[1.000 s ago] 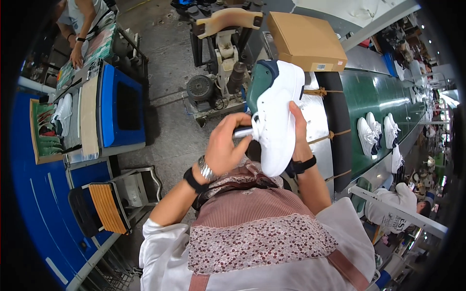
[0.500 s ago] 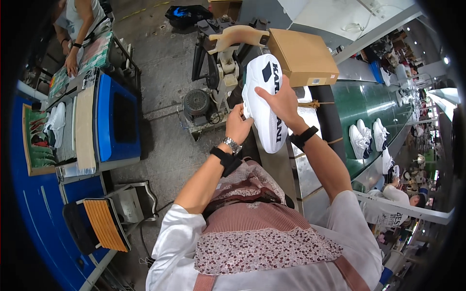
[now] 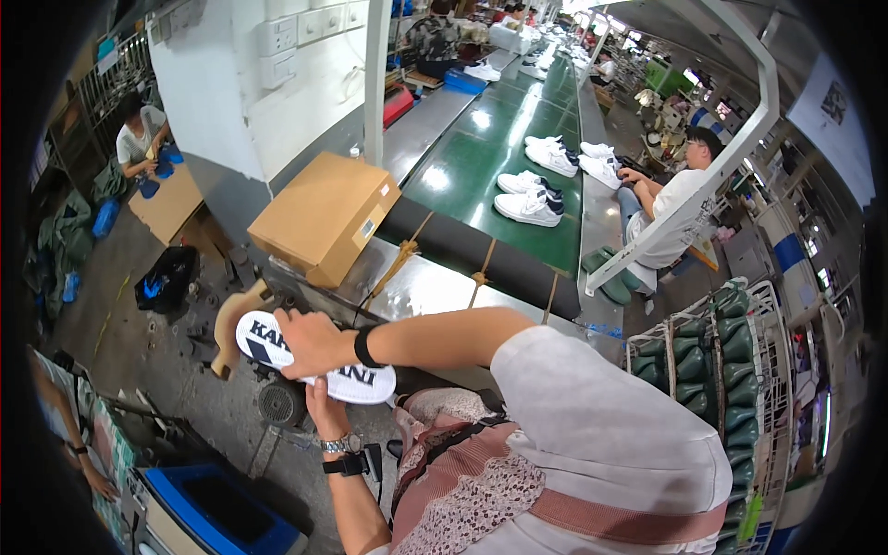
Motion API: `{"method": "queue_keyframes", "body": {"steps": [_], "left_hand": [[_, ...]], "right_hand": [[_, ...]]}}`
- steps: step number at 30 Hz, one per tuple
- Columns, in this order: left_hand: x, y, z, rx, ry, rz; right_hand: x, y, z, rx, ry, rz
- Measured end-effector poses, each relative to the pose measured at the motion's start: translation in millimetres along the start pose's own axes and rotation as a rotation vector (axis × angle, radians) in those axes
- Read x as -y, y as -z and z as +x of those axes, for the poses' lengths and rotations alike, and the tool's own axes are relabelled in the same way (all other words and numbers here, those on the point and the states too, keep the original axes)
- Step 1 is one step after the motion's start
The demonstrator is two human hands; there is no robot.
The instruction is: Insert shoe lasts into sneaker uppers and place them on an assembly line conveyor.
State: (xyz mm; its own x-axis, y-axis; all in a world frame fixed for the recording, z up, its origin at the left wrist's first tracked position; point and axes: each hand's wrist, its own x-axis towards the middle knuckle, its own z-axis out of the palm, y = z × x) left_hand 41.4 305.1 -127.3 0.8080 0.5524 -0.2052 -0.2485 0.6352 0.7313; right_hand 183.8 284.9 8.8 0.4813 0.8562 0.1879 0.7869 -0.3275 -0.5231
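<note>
A white sneaker (image 3: 375, 384) is in both my hands, its sole turned up toward me, with dark lettering and a dark patch on it. My right hand (image 3: 313, 344) lies across the middle of the sole, fingers wrapped over the far edge. From below, my left hand (image 3: 326, 413) grips the near side edge; its fingertips are partly hidden by the shoe. The sneaker's upper faces away and is mostly out of sight. Past the toe end on the left stands a machine with a curved tan pad (image 3: 225, 335).
A cardboard box (image 3: 324, 215) rests beyond the shoe, beside a metal table edge (image 3: 430, 277). Behind it, a green conveyor belt (image 3: 462, 166) carries several white sneakers (image 3: 530, 205). A seated person (image 3: 671, 208) is right of the belt. A blue-framed machine (image 3: 222, 499) stands lower left.
My view has swung right toward the conveyor belt. Both hands still hold the sneaker, now tilted more sideways and lower left in view.
</note>
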Motion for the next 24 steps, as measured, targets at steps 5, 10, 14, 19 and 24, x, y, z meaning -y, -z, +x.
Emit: {"method": "queue_keyframes", "body": {"steps": [5,10,14,19,24], "left_hand": [[-4,-10,-7,-0.004,-0.061,0.048],[-9,-6,-5,0.068,-0.025,0.094],[-13,-2,-14,0.032,-0.034,0.291],[-4,1,-9,0.031,-0.043,0.42],[-13,-8,-19,-0.003,-0.032,0.457]], "right_hand": [[4,-1,-13,-0.014,0.011,-0.006],[0,-1,-26,-0.112,0.024,0.068],[8,1,-33,-0.103,0.005,0.092],[6,6,-43,-0.178,-0.022,0.068],[2,-1,-57,-0.324,0.07,0.148]]}}
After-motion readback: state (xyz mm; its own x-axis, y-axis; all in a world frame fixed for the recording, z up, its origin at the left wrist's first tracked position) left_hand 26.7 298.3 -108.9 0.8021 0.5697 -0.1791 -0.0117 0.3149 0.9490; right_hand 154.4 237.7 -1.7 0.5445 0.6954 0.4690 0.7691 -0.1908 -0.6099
